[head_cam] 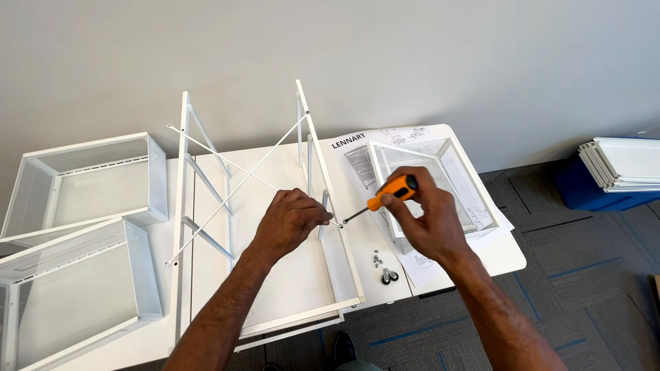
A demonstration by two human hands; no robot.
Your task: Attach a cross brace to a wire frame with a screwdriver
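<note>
Two bare forearms reach out from the bottom edge, over a white table [440,271] on which a white metal drawer frame with crossed brace rods [240,206] lies on its side. Closed in a pinch, the right hand [423,220] grips an orange-handled screwdriver [390,193] between thumb and fingertips, its dark shaft slanting down and left so that the tip meets the frame's right-hand rail at a screw point beside the left fingers. Curled and mostly shut, the left hand [289,220] rests on that rail, its fingertips holding a short white bracket piece against it just beside the screwdriver tip. To drive this fastener well, the tool probably wants to sit in line with the screw rather than at a slant, with steady inward pressure so the tip stays seated, while the left hand keeps rail and bracket from shifting. Near the right wrist, a small heap of silver screws [377,260] and two black castor wheels [390,277] lie on a printed instruction sheet [357,154], and a white mesh drawer basket [433,182] sits on that sheet just behind the right hand. Two more white mesh baskets [82,233] rest at the table's left end, well apart from the hands. Off to the right, on the grey carpet, stacked white panels lie on a blue box [605,185].
</note>
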